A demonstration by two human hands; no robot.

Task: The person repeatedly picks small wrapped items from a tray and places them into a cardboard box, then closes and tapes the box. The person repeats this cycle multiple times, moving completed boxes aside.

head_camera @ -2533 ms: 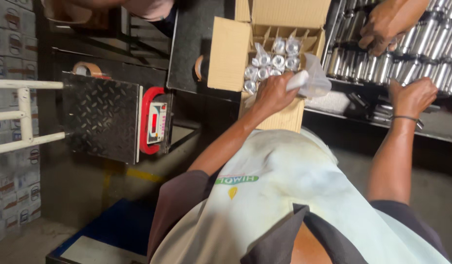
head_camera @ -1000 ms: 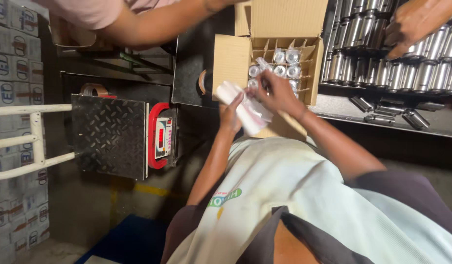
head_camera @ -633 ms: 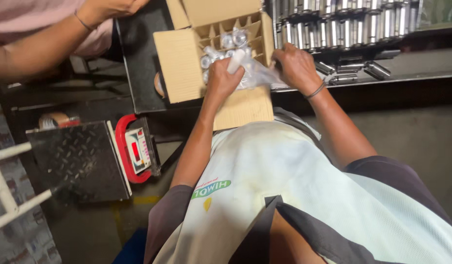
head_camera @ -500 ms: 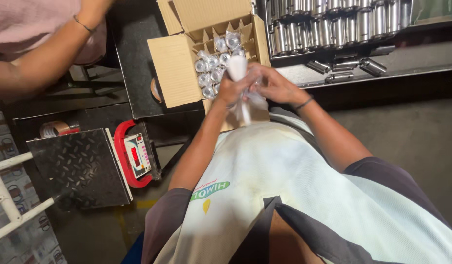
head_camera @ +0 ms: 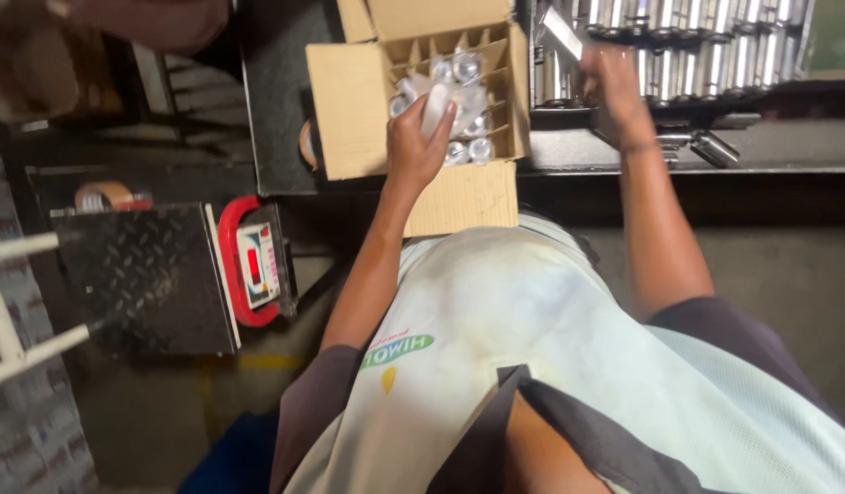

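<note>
L hand seats a wrapped part in the box; R hand picks from the rack.

L hand [head_camera: 415, 146] fingers curl around a plastic-wrapped cylinder [head_camera: 434, 108], over the divided carton [head_camera: 358, 110] (cells part-filled). R hand [head_camera: 610, 87] fingers close on a metal piece [head_camera: 563, 31] at the cylinder rack [head_camera: 706, 50]. Risk: the wrap could snag a divider, leaving the part cocked.
</note>
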